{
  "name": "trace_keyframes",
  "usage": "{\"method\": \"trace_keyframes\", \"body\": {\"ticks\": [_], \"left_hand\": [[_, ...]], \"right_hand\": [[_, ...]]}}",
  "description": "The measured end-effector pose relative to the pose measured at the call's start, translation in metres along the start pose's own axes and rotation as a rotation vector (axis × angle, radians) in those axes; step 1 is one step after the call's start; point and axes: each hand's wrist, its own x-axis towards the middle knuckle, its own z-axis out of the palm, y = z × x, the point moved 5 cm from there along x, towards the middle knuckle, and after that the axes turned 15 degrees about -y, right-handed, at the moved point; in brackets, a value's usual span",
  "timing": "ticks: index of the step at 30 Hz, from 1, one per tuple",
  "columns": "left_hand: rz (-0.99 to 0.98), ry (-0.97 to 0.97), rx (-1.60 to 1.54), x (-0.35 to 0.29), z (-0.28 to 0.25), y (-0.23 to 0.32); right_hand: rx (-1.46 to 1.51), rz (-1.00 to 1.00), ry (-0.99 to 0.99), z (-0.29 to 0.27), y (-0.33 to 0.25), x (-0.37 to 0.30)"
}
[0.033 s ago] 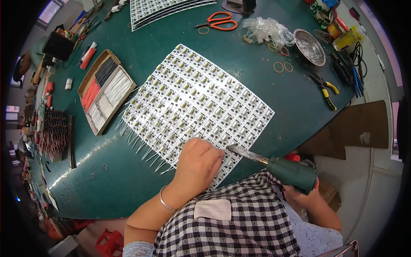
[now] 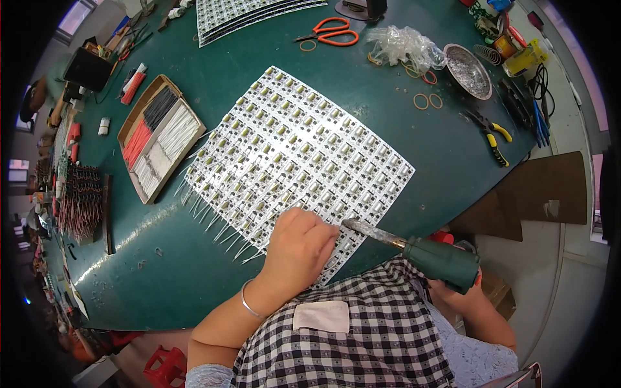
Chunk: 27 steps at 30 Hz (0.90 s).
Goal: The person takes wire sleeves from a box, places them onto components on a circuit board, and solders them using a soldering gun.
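Observation:
A white sheet of circuit boards (image 2: 304, 139) lies slanted on the green table, with rows of small yellowish and white parts. Thin white wires (image 2: 223, 233) stick out along its lower left edge. Over the near part of the sheet, my left hand (image 2: 299, 249) is closed, fingertips pinched together; what they hold is hidden. From the right, my right hand (image 2: 458, 296) grips the green handle of a soldering iron (image 2: 440, 262), partly hidden behind it. The iron's grey metal tip is at the sheet, just right of my left fingertips.
Left of the sheet sits a divided cardboard tray (image 2: 189, 150) of black, red and white wires. Orange-handled scissors (image 2: 333, 32), a plastic bag (image 2: 404, 48), a metal dish (image 2: 467, 71) and yellow-black pliers (image 2: 490, 137) lie beyond. More board sheets (image 2: 249, 16) are stacked at the far edge.

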Motion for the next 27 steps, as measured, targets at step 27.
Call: {"method": "trace_keyframes", "body": {"ticks": [27], "left_hand": [[0.038,0.02,-0.036,-0.015,-0.021,-0.001]], "right_hand": [[0.861,0.052,0.316,0.012,0.03,0.014]]}}
